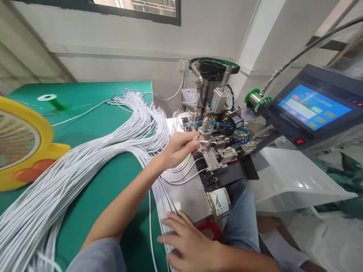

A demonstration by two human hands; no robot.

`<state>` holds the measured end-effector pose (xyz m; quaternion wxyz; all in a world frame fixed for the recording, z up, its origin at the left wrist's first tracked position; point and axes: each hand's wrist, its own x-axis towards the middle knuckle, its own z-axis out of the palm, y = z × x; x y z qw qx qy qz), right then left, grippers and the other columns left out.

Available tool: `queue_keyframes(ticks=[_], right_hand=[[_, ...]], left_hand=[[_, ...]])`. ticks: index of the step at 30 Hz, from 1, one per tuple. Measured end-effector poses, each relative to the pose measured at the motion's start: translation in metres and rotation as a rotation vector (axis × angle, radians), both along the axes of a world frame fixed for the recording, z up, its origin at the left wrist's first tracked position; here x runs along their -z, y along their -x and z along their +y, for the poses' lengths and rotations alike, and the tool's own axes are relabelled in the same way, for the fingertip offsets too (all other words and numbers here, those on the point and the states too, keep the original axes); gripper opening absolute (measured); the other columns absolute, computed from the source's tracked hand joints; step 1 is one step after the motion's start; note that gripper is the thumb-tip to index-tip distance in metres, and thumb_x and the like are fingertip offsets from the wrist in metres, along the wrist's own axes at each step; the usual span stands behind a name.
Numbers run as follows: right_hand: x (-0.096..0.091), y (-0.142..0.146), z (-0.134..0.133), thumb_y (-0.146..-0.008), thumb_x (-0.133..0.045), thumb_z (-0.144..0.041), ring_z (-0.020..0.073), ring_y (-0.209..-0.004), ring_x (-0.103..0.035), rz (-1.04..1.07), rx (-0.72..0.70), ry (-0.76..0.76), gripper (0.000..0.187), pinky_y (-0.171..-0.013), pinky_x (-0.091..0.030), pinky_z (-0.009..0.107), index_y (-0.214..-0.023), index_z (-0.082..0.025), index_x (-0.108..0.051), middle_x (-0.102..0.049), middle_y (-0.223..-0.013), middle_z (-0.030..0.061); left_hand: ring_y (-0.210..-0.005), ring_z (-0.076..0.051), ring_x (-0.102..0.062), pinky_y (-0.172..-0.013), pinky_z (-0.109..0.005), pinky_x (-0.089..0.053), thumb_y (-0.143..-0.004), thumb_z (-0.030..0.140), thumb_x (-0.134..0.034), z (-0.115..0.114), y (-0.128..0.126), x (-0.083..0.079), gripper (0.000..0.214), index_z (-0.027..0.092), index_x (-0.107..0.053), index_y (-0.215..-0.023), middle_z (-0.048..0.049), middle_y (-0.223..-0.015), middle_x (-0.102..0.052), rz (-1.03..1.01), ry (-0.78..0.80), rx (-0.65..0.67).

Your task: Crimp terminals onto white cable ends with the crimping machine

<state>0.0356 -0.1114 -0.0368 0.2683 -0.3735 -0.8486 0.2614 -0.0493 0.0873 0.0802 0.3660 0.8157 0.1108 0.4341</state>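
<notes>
My left hand (183, 149) is closed in a pinch, its thumb and forefinger on a thin white cable (203, 141). The end of that cable points toward the metal fixtures of a benchtop machine (219, 100). Fingers spread, my right hand (188, 241) rests over a run of white cables (163, 196) along the table edge; whether it presses on them I cannot tell. A thick bundle of white cables (93, 158) sweeps across the green table (133, 181), with many loose ends at the back. Several single cables loop beneath my left hand onto the machine's base.
At the right, a control panel with a lit blue screen (314, 107) stands beside a wire spool (256, 100). A yellow fan (42, 132) and a green spool (55, 102) are on the left. A dark phone (249, 168) lies by the machine, near clear plastic sheeting (297, 181).
</notes>
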Motion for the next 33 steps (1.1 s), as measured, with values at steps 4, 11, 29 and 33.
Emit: queue_keyframes(ticks=[4,11,29,33], right_hand=[[-0.063,-0.052,0.029,-0.082,-0.049,-0.015,0.0133,-0.074,-0.063,0.346,0.387,-0.084,0.018,-0.073,-0.053,0.027,-0.092,-0.022,-0.063,-0.068,-0.079,0.0014],[-0.118,-0.087,0.088,-0.081,-0.058,-0.023,0.0126,-0.066,-0.061,0.439,0.678,-0.427,0.011,-0.061,-0.051,0.026,-0.087,-0.021,-0.066,-0.067,-0.074,0.0004],[-0.112,-0.085,0.095,-0.084,-0.051,-0.039,0.0068,-0.044,-0.046,0.672,0.638,0.02,0.029,-0.043,-0.04,0.019,-0.066,-0.016,-0.055,-0.05,-0.051,-0.0046],[-0.114,-0.086,0.093,-0.086,-0.049,-0.034,0.0086,-0.049,-0.05,0.578,0.657,-0.076,0.024,-0.048,-0.042,0.022,-0.07,-0.017,-0.057,-0.053,-0.055,-0.0035]], left_hand=[[-0.046,-0.005,-0.047,-0.045,-0.017,-0.036,-0.091,0.031,-0.045,-0.007,-0.002,-0.007,0.027,0.017,-0.056,-0.071,0.0047,-0.049,-0.049,0.048,-0.044,0.017],[-0.054,-0.009,-0.045,-0.053,-0.022,-0.039,-0.089,0.028,-0.046,-0.015,-0.008,-0.016,0.029,0.016,-0.059,-0.066,-0.0002,-0.058,-0.054,0.103,-0.165,0.038],[-0.046,-0.005,-0.043,-0.048,-0.017,-0.033,-0.086,0.026,-0.05,-0.02,-0.011,-0.014,0.025,0.015,-0.058,-0.066,0.0049,-0.05,-0.051,0.224,-0.098,-0.053],[-0.046,-0.005,-0.042,-0.049,-0.017,-0.033,-0.087,0.026,-0.049,-0.02,-0.012,-0.013,0.026,0.015,-0.058,-0.066,0.005,-0.05,-0.05,0.232,-0.12,-0.058]])
